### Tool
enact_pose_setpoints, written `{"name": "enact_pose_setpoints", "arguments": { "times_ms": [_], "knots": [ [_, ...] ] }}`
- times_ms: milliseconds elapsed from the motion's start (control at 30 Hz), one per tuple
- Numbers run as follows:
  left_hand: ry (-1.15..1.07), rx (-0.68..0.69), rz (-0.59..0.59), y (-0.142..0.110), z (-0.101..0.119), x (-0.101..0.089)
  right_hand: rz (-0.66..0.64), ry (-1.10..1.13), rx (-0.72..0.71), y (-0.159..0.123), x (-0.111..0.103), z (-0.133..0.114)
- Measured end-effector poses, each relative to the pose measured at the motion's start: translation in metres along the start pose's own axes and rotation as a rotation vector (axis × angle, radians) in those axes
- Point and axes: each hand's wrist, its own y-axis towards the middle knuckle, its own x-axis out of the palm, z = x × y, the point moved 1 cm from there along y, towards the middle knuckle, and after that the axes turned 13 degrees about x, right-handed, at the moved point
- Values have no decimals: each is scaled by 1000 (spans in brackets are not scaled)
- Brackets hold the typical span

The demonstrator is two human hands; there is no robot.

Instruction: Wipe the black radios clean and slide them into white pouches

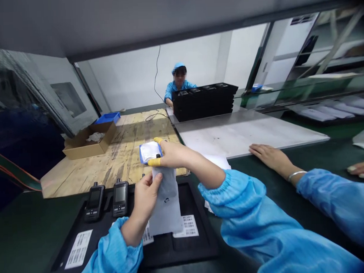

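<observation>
My left hand (145, 198) grips the top of a grey translucent plastic bag (166, 205), which hangs down over a black tray (187, 249). My right hand (173, 153), with yellow finger cots on its thumb and a fingertip, pinches a small white packet with a blue edge (149, 152) just above the bag's mouth. Two black handheld radios (94, 202) (120, 197) stand in the tray to the left of my left hand. Barcode label sheets (188, 226) lie in the tray, partly under the bag.
A co-worker's hand with a bracelet (270, 156) rests on a pale metal sheet (239, 134) to the right. A cardboard box (88, 146) and blue bin (108, 117) sit on a wooden table (131, 155). Stacked black trays (203, 101) stand beyond, with a seated person behind.
</observation>
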Motion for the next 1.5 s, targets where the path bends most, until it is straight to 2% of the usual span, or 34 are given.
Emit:
{"name": "enact_pose_setpoints", "arguments": {
  "times_ms": [67, 133, 200, 267, 333, 400, 500, 633, 733, 900, 967, 1033, 1133, 1233, 1400, 1500],
  "knots": [
    [-14, 65, 70, 0, 4, 0, 83, 125, -73, -8, -3, 0],
    [-35, 115, 136, -1, 7, -1, 108, 367, -118, -14, -3, 9],
    [-69, 147, 177, -4, 11, -2, 1, 579, -107, -19, 2, 23],
    [-109, 163, 186, -8, 14, -2, -192, 689, -76, -24, 13, 36],
    [-134, 168, 180, -11, 15, -3, -261, 780, -88, -30, 26, 44],
    [-134, 171, 178, -14, 16, -4, -165, 866, -119, -36, 38, 47],
    [-96, 198, 200, -15, 18, -6, 64, 895, -136, -41, 50, 45],
    [-56, 273, 240, -11, 25, -5, 421, 817, -245, -49, 50, 38],
    [-59, 315, 251, -7, 35, 0, 608, 797, -337, -55, 45, 33],
    [73, 406, 226, -4, 59, 10, 725, 741, -470, -65, 36, 30],
    [127, 432, 210, -5, 67, 13, 735, 747, -431, -68, 32, 34],
    [144, 439, 165, -5, 70, 16, 681, 792, -334, -68, 28, 41],
    [96, 303, 63, 1, 57, 20, 469, 871, -109, -60, 29, 56],
    [41, 116, 23, 14, 23, 23, 273, 906, 156, -39, 41, 76],
    [93, -95, 34, 47, -46, 27, 134, 893, 389, 4, 68, 109],
    [123, -188, 52, 64, -72, 32, 82, 873, 474, 21, 78, 120]
  ]
}}
